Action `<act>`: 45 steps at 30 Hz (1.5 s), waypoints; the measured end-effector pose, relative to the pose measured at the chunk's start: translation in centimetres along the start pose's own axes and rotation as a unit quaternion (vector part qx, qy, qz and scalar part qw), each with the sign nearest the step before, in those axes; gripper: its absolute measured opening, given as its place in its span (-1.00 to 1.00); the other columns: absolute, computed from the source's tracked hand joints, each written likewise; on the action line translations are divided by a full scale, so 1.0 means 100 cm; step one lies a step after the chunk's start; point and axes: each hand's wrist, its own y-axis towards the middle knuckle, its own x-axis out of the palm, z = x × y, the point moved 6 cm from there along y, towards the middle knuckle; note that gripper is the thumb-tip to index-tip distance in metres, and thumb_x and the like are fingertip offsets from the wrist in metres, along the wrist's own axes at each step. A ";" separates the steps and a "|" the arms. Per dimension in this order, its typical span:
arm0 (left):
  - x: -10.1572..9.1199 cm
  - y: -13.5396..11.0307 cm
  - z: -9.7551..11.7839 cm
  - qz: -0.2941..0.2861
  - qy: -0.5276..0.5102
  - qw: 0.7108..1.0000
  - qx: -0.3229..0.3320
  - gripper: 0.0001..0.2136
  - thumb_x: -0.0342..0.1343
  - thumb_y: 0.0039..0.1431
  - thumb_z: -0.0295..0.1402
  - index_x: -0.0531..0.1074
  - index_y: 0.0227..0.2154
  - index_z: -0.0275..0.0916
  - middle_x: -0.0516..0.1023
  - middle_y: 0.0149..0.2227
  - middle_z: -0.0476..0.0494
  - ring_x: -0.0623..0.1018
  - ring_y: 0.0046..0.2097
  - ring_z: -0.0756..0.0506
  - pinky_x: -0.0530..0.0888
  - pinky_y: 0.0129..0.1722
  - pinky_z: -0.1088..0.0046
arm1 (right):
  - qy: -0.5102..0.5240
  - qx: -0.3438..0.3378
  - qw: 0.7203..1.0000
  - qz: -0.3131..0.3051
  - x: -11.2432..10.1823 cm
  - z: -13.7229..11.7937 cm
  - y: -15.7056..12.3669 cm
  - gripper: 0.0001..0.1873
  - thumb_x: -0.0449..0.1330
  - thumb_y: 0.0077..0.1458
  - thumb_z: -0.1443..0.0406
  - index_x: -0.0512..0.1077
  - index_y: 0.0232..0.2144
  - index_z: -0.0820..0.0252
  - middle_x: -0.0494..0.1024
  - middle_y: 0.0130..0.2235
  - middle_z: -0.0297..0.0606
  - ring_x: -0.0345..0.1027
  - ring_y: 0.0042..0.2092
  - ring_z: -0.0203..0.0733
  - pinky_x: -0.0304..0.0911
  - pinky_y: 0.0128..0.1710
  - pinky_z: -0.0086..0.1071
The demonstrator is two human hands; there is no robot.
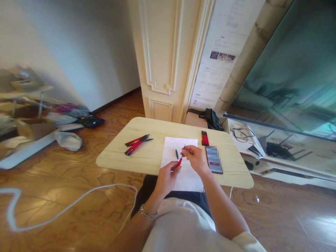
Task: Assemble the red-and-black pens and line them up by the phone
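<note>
Over a white sheet of paper point(170, 150), my left hand point(168, 176) is closed around the red barrel of a pen point(180, 162). My right hand point(195, 158) pinches a thin dark refill point(183, 149) that stands in line with the barrel's upper end. Whether the refill is partly inside the barrel is too small to tell. A short black pen part point(176, 154) lies on the paper just left of the fingers. Several red and black pens point(138, 143) lie in a loose pile to the left. More red pens point(205, 138) lie side by side at the right.
A phone point(214, 159) lies on the small wooden table point(147, 164), right of the paper. Behind the table stand a cream panelled door point(162, 49) and a black bag point(213, 119). A white cable point(78, 203) crosses the floor at left.
</note>
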 end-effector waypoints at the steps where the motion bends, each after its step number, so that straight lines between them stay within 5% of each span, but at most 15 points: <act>1: 0.000 0.000 0.000 0.000 -0.002 1.000 -0.001 -0.76 0.01 0.19 -0.23 0.45 -0.18 -0.22 0.57 -0.30 -0.13 0.54 -0.30 -0.06 0.46 -0.33 0.49 | -0.009 0.001 1.000 -0.007 0.001 0.002 -0.002 -0.76 0.18 0.00 0.17 0.46 -0.34 0.24 0.56 -0.40 -0.21 0.41 -0.35 -0.22 0.23 -0.39 -0.41; 25: -0.001 -0.001 0.005 -0.004 0.000 1.000 0.002 -0.76 0.01 0.18 -0.23 0.47 -0.21 -0.24 0.58 -0.31 -0.13 0.55 -0.30 -0.08 0.45 -0.30 0.45 | -0.099 -0.004 0.993 -0.066 0.001 0.002 -0.011 -0.74 0.12 0.07 0.17 0.48 -0.45 0.25 0.44 -0.50 -0.34 0.20 -0.45 -0.32 0.08 -0.47 -0.46; 37: 0.001 -0.002 -0.001 0.000 -0.015 1.000 0.000 -0.77 0.04 0.16 -0.22 0.46 -0.22 -0.23 0.58 -0.33 -0.12 0.55 -0.32 -0.06 0.45 -0.33 0.48 | -0.125 0.008 0.991 -0.049 0.001 0.010 -0.012 -0.80 0.17 0.01 0.20 0.47 -0.43 0.23 0.51 -0.43 -0.32 0.33 -0.37 -0.29 0.20 -0.33 -0.42; 42: -0.003 -0.001 -0.003 0.011 -0.026 1.000 -0.010 -0.75 0.05 0.15 -0.20 0.46 -0.22 -0.24 0.58 -0.33 -0.13 0.56 -0.32 -0.07 0.46 -0.32 0.47 | -0.068 0.022 0.990 -0.120 0.003 0.018 -0.008 -0.76 0.19 -0.01 0.20 0.49 -0.31 0.23 0.54 -0.36 -0.29 0.34 -0.36 -0.30 0.21 -0.37 -0.44; 45: -0.005 -0.001 -0.008 0.016 -0.037 0.999 -0.023 -0.73 0.06 0.14 -0.17 0.46 -0.23 -0.26 0.58 -0.35 -0.14 0.56 -0.32 -0.08 0.47 -0.32 0.46 | -0.090 0.051 0.990 -0.101 -0.003 0.035 0.006 -0.73 0.17 -0.02 0.24 0.49 -0.25 0.25 0.56 -0.33 -0.24 0.37 -0.37 -0.28 0.23 -0.39 -0.43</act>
